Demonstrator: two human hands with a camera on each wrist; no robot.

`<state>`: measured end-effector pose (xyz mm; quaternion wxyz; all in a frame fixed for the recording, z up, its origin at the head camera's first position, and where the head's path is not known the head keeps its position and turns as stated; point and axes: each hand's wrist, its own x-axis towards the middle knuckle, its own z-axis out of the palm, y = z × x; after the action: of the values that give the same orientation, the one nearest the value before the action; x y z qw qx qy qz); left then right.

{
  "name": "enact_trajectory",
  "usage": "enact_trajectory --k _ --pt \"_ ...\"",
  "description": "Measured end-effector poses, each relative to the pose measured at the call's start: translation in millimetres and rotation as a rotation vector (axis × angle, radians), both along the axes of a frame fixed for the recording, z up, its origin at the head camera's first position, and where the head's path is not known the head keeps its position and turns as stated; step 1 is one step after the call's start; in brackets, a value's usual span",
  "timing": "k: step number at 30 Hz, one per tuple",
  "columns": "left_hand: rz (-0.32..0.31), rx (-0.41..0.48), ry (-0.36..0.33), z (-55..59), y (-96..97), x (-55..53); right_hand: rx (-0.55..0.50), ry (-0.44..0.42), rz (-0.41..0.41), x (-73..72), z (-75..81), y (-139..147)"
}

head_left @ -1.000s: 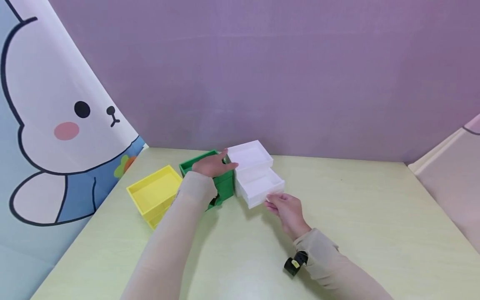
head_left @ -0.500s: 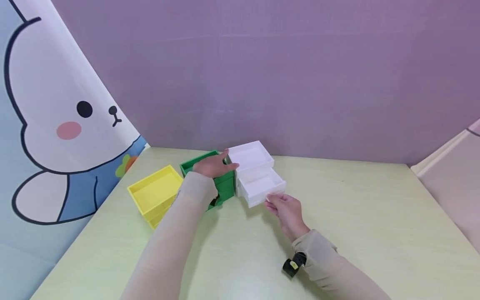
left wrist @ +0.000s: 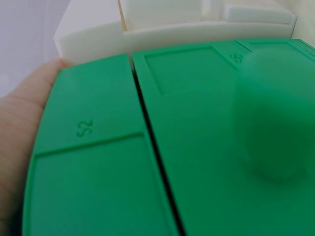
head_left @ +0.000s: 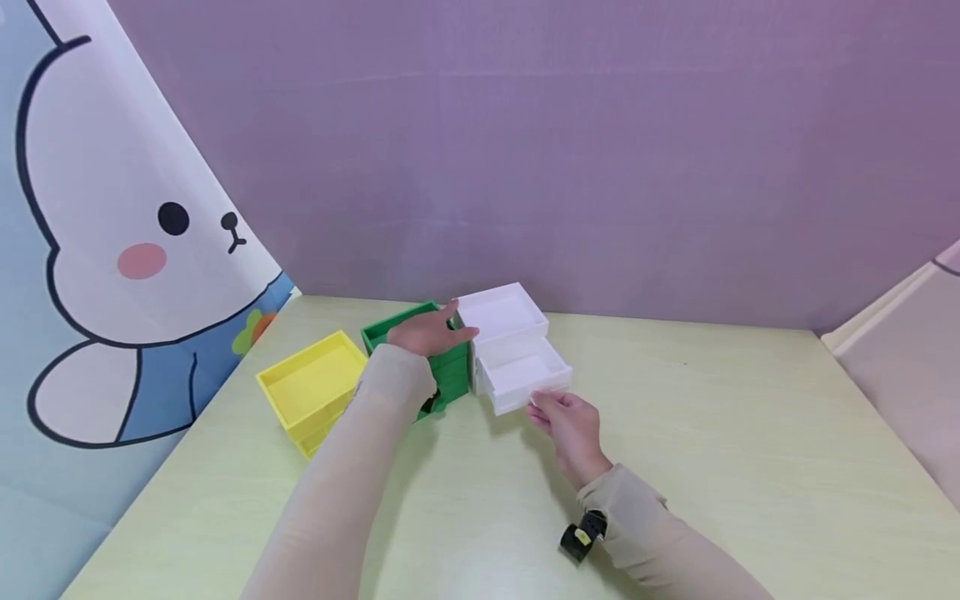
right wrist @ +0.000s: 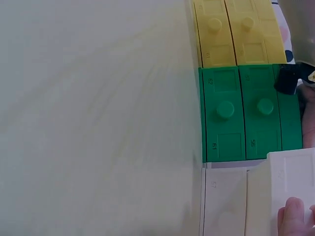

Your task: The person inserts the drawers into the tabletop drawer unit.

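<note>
In the head view a small white drawer cabinet [head_left: 501,312] stands at the table's back, its upper drawer [head_left: 525,371] pulled well out toward the front. My right hand [head_left: 572,429] pinches the front of that drawer; the fingers cover the spot held. My left hand [head_left: 427,332] lies over the green drawer cabinet [head_left: 450,375], with thumb and forefinger extended against the white cabinet's left edge. The left wrist view has the green drawer fronts [left wrist: 98,187] close up, a blurred round knob [left wrist: 275,118] among them. The drawer's inside shows nothing in it.
A yellow drawer cabinet [head_left: 311,379] stands left of the green one, partly behind the left sleeve [head_left: 352,467]. Round knobs [right wrist: 225,109] stick out from the green and yellow fronts. A purple backdrop [head_left: 525,150] rises behind the pale table [head_left: 712,433].
My right hand has shifted very slightly toward the front, still at the drawer. The left hand and the cabinets stay put; the head view has turned a touch left.
</note>
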<state>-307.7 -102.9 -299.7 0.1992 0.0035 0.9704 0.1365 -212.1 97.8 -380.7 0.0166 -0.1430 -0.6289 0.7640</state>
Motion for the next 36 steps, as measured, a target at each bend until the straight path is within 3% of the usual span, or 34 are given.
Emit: enact_trajectory --k 7,19,31,36 --pt "0.003 -0.005 0.004 -0.1 -0.6 -0.7 0.005 0.015 0.04 -4.0 -0.2 -3" --pt "-0.01 0.004 0.014 -5.1 0.3 -3.2 0.001 -0.031 0.054 -16.3 -1.4 3" --pt "0.005 0.015 0.0 -2.1 0.6 0.7 -0.163 -0.052 0.1 -11.4 -6.5 3" --pt "0.001 0.016 0.0 -0.2 0.2 0.8 -0.171 -0.039 0.099 -12.1 -6.2 3"
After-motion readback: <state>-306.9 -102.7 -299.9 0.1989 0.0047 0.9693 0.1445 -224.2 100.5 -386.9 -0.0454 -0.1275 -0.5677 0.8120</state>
